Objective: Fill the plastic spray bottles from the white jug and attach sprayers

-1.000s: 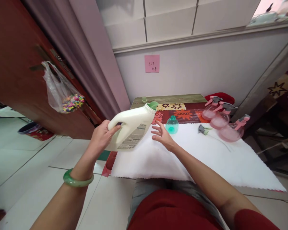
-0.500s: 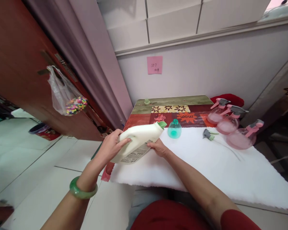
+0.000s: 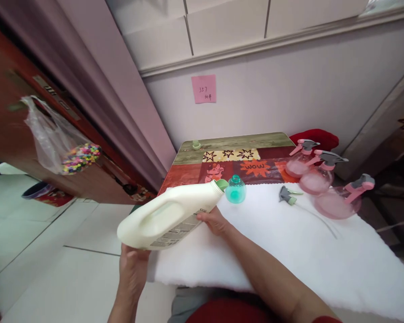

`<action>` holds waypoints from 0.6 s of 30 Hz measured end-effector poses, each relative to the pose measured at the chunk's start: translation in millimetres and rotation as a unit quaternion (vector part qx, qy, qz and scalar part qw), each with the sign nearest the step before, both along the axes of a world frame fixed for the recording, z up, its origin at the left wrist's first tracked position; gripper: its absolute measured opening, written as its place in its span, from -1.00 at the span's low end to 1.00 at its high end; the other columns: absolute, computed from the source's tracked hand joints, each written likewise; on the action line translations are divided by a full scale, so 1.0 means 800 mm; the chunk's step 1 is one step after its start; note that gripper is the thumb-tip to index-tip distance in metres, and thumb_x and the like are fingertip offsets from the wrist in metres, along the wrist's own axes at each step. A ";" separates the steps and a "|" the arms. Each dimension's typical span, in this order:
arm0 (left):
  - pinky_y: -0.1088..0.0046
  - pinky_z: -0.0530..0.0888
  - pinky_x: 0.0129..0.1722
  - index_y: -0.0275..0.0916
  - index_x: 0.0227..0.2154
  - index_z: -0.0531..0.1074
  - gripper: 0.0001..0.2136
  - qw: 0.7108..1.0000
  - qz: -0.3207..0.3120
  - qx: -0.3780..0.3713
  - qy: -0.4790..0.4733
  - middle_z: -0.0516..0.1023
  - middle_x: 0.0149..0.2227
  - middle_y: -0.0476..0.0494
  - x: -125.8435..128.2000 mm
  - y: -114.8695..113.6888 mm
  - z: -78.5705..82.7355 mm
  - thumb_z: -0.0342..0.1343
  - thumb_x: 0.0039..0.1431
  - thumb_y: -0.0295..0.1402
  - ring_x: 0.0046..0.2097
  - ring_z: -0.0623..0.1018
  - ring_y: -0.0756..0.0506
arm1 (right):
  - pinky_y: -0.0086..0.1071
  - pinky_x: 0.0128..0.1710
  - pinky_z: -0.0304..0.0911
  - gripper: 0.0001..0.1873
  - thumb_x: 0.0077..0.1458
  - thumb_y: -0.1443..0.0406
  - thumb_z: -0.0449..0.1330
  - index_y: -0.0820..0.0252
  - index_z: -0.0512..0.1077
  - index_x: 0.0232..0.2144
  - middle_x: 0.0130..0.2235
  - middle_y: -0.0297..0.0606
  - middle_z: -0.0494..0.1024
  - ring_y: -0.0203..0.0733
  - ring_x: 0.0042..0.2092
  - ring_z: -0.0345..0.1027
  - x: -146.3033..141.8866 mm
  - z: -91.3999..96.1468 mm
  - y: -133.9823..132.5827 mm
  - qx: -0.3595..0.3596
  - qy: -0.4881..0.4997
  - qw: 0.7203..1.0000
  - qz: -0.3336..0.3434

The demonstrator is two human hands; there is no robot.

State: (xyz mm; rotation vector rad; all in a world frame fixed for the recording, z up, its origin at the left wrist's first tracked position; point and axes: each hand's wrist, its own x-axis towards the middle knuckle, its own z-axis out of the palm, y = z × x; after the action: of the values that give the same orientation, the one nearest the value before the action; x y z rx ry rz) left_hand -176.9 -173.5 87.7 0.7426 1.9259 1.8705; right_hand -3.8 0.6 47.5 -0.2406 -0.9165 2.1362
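A large cream plastic detergent jug (image 3: 164,208) with a green spout (image 3: 221,184) is tilted almost on its side, its mouth toward the right. My left hand (image 3: 133,264) supports its base from beneath, fingers partly hidden behind it. Under the printed side near the neck, my right hand (image 3: 215,220) grips the jug with the thumb showing. Right by the spout stands a small round teal bottle (image 3: 235,192), upright with no spray head on it. Whether spout and bottle touch I cannot tell. A loose grey-and-green spray head (image 3: 287,196) with a thin tube lies on the white cloth (image 3: 272,242).
Several pink spray bottles (image 3: 316,179) stand or lean at the table's right. A green cap (image 3: 196,144) sits on the patterned tabletop (image 3: 242,141) at the back left. A pink note (image 3: 204,89) sticks to the wall. On the door hangs a bag of colourful beads (image 3: 81,158).
My left hand has moved from the jug's handle to beneath its base. The jug has tilted further, bringing its spout close to the teal bottle. The right hand keeps its grip.
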 end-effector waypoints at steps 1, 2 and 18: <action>-0.02 0.62 -0.04 -0.01 0.02 0.55 -0.08 0.999 -0.033 -0.012 -0.026 0.70 -0.07 -0.22 0.001 0.002 -0.003 0.34 -0.47 0.40 0.04 0.63 -0.46 | 0.12 0.26 0.31 -0.21 -0.34 0.15 0.60 0.06 0.54 0.03 0.00 -0.20 0.70 0.21 0.11 0.54 0.001 0.003 0.002 -0.005 0.005 1.000 -0.003; -0.08 0.60 0.01 -0.03 0.03 0.56 -0.04 0.996 -0.059 -0.025 -0.055 0.71 -0.09 -0.24 0.002 0.004 -0.005 0.44 -0.56 0.30 0.05 0.63 -0.49 | 0.11 0.25 0.33 -0.21 -0.34 0.14 0.60 0.05 0.54 0.02 0.00 -0.20 0.70 0.22 0.11 0.54 0.001 0.006 0.003 -0.010 0.011 1.000 -0.006; 0.03 0.40 0.31 -0.08 -0.11 0.61 -0.24 0.983 -0.011 0.017 -0.184 0.70 -0.07 -0.09 0.028 0.048 0.006 0.60 -0.60 -0.24 0.20 0.53 -0.39 | -0.09 0.03 0.47 -0.36 -0.01 -0.30 0.32 0.09 0.61 -0.22 -0.23 -0.17 0.71 0.14 -0.01 0.59 0.004 -0.001 0.024 0.207 -0.076 0.961 -0.167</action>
State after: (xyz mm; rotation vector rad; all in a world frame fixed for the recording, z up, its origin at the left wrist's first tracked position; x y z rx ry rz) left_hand -154.9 -135.3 92.9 0.3881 1.6486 1.8763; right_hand -0.8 19.5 46.7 -0.3239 -1.2888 1.5922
